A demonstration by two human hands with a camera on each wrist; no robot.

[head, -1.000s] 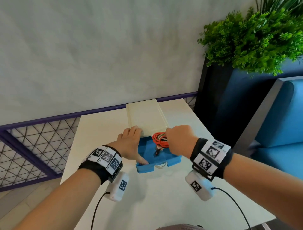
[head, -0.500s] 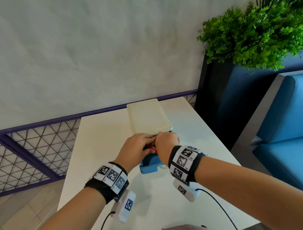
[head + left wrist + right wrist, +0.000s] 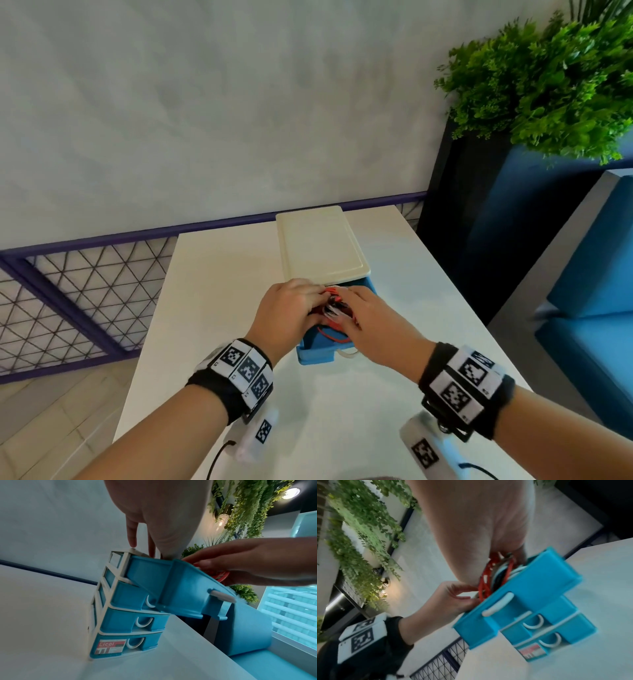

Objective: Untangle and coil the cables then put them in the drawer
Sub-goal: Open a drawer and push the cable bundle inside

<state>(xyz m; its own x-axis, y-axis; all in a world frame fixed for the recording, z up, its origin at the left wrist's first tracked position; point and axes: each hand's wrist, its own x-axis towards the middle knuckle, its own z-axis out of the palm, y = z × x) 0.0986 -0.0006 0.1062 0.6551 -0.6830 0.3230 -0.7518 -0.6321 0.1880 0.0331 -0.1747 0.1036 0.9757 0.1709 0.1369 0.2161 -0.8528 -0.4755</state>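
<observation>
Left hand (image 3: 286, 310): fingers curled, pinching the coiled cables (image 3: 485, 586). Right hand (image 3: 371, 320): fingers fairly straight, pressing the same red and white coils down. Cables: inside the pulled-out top drawer (image 3: 317, 349) of a blue drawer unit (image 3: 120, 622) on a white table (image 3: 219, 301).

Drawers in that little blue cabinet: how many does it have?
4. The top drawer is pulled out, with both hands at the cables inside it. Below it, stacked in the frame: a second drawer, a third, and the bottom one bearing a label.
</observation>
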